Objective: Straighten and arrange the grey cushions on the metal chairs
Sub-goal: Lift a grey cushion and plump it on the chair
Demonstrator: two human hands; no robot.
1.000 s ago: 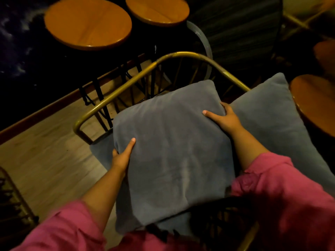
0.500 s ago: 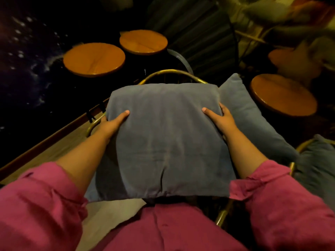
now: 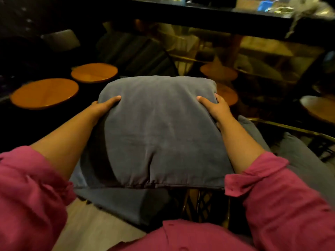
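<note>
A square grey cushion (image 3: 159, 127) fills the middle of the view, held up in front of me. My left hand (image 3: 104, 106) grips its left edge and my right hand (image 3: 214, 107) grips its upper right corner. Beneath it lies a grey seat cushion (image 3: 123, 203) on the metal chair, whose dark lattice (image 3: 201, 203) shows under the lifted cushion's lower edge. To the right, another grey cushion (image 3: 299, 160) rests against a brass-coloured chair rail (image 3: 290, 130). The first chair's back rail is hidden behind the held cushion.
Two round wooden tabletops (image 3: 45, 92) (image 3: 94, 71) stand at the left. More round wooden tops (image 3: 218, 73) (image 3: 319, 108) lie behind and right. A dark counter (image 3: 199, 17) runs along the back. Pale wooden floor (image 3: 94, 225) shows at the lower left.
The cushion has come up off the chair and nearer to me, now covering the chair's back rail. My left hand slid higher along its left edge. The view tilted upward toward the counter.
</note>
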